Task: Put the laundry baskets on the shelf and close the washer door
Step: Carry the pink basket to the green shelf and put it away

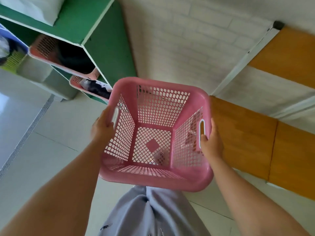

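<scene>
The empty pink laundry basket (pixel 156 133) hangs mid-frame above the floor, left hand (pixel 102 128) and right hand (pixel 212 142) each closed in a grip on a side handle, and could catch the green shelf (pixel 104 43) edge at upper left, whose visible cubbies already hold baskets.

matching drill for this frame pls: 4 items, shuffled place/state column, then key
Items:
1. pink basket
2. left hand
3. right hand
4. green shelf

States:
A. holds other pink baskets with clothes inside
B. grip on the handle slot at the picture's right
C. empty, carried above the floor
D. grip on the handle slot at the picture's left

Pairs: 1-C, 2-D, 3-B, 4-A
</scene>
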Demonstrator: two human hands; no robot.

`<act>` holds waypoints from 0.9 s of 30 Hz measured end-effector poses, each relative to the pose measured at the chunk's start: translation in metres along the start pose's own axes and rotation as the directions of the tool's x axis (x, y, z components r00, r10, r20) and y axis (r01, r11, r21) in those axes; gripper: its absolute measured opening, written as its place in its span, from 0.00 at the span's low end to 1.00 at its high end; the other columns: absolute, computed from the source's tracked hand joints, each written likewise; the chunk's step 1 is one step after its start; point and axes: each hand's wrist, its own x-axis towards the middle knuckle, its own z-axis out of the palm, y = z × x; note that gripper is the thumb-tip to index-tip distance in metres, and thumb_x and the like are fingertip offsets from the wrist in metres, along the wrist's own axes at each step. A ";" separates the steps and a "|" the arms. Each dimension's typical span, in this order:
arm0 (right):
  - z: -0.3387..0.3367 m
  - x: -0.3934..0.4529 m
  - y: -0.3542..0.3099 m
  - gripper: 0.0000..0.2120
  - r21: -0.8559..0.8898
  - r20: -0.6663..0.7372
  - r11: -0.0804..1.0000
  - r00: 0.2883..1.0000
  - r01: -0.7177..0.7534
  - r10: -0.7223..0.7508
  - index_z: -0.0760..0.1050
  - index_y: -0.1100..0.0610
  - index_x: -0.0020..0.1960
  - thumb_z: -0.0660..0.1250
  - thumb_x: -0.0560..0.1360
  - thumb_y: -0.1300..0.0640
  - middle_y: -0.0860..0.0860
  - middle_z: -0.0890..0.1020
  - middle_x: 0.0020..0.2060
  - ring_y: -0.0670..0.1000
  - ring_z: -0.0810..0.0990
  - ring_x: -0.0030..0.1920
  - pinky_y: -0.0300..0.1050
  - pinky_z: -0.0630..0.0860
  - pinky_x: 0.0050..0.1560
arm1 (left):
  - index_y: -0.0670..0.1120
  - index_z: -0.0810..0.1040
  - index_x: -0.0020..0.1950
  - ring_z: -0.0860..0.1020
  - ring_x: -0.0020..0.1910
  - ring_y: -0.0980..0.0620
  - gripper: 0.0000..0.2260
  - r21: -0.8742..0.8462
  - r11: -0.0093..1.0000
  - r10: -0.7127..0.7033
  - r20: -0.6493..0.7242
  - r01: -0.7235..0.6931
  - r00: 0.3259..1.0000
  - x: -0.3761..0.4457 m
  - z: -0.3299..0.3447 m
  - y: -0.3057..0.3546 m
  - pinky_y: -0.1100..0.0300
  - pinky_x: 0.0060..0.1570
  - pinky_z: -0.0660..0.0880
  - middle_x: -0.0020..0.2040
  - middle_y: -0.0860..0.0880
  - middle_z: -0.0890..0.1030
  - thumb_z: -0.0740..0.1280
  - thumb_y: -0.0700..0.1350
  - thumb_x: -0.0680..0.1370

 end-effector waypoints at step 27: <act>0.165 0.140 0.019 0.33 0.008 -0.212 0.976 0.953 -0.218 0.214 0.50 0.53 0.78 0.63 0.78 0.60 0.52 0.62 0.76 0.56 0.76 0.64 0.44 0.80 0.49 | 0.55 0.62 0.76 0.78 0.51 0.38 0.27 0.057 0.977 0.197 0.151 -0.207 0.969 0.248 0.141 0.007 0.53 0.42 0.72 0.62 0.39 0.76 0.58 0.36 0.79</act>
